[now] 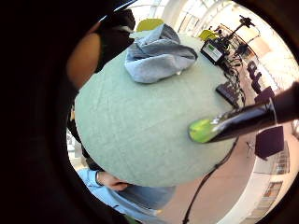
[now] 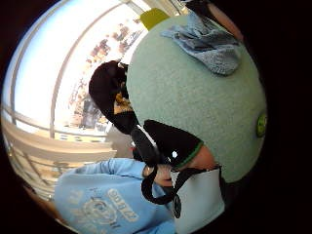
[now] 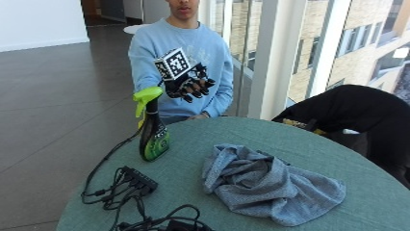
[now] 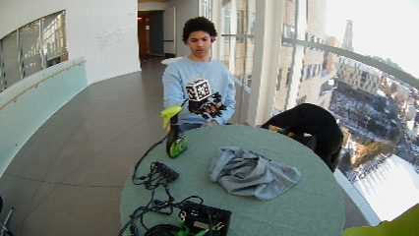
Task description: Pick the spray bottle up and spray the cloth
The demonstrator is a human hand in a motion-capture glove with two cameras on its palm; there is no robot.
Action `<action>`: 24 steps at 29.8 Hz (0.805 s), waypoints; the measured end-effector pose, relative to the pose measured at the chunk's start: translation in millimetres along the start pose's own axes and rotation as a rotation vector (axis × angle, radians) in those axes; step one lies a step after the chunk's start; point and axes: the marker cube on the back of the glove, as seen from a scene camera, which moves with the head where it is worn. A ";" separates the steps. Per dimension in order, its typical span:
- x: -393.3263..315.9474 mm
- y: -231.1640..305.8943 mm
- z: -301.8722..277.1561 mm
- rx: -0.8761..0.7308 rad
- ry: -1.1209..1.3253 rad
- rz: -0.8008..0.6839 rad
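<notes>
A dark spray bottle [image 3: 154, 134] with a lime-green trigger head stands upright near the left edge of the round green table [image 3: 192, 149]. My gloved right hand [image 3: 187, 85] hangs in the air just right of and slightly above the trigger head. Its fingers are loosely curled and touch nothing. The little finger side palm view shows the bottle [image 1: 233, 123] close by, over the table [image 1: 140, 135]. A crumpled grey-blue cloth [image 3: 269, 185] lies in the middle of the table, right of the bottle, and also shows from the palm as the cloth [image 1: 159, 56] [image 2: 209, 44].
A black power strip with tangled cables [image 3: 137, 180] lies in front of the bottle near the table's edge. The person's bare left hand [image 3: 198, 115] rests at the far rim. A black jacket [image 3: 359, 120] is draped over a chair at the right.
</notes>
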 end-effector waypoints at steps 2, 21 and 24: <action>3.3 22.7 -12.2 0.098 -0.093 0.068; 134.3 63.0 -25.9 0.483 -0.582 0.446; 146.2 52.7 -23.7 0.478 -0.601 0.488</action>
